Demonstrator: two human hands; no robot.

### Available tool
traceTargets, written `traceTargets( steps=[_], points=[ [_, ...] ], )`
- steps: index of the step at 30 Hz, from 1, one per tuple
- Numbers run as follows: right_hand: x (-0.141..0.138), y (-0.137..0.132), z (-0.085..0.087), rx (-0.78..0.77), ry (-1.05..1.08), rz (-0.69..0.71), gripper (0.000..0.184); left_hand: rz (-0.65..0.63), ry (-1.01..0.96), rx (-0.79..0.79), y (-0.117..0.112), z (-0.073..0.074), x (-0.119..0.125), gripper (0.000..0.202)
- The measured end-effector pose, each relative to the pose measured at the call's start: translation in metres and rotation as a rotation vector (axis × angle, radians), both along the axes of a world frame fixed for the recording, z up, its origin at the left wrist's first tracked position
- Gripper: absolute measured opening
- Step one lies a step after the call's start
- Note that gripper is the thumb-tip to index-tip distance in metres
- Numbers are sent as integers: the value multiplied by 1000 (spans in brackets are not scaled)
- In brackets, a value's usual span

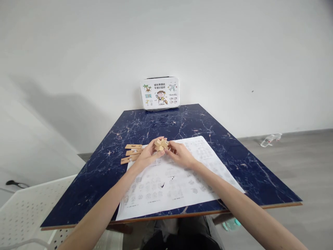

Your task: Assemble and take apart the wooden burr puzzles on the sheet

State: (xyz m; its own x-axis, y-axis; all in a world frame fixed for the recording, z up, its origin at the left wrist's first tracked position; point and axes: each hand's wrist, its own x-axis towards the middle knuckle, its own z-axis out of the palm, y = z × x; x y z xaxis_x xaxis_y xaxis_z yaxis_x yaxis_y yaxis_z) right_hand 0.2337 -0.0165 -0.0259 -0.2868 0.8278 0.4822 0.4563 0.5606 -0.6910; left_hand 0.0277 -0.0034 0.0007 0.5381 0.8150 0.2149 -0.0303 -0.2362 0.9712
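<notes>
Both hands meet over the far part of a white instruction sheet on a dark blue marbled table. Between them is a small wooden interlocking puzzle, partly put together. My left hand grips it from the left with curled fingers. From the right, my right hand pinches the same piece. Three loose flat wooden pieces lie on the table just left of my left hand.
A white box with cartoon travel pictures stands against the wall at the table's far edge. A white perforated basket sits at the lower left. On the floor at the right lies a plastic bottle.
</notes>
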Motion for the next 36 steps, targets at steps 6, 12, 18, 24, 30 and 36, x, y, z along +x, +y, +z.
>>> traceTargets(
  steps=[6,12,18,24,30,36],
  points=[
    [3,2,-4,84,-42,-99,17,6,26,9,2,-8,1,61],
    [5,4,-7,126,-77,-148,16,8,54,13,2,-12,3,59],
    [3,3,-7,62,-130,-137,15,25,27,-30,6,-15,1,75],
    [2,3,-8,11,-186,-92,8,-2,59,9,5,-19,-2,79],
    [2,3,-7,-24,-127,-63,5,107,130,18,1,-13,2,74],
    [8,6,-2,-82,65,-101,27,308,218,136,4,-13,3,74]
  ],
)
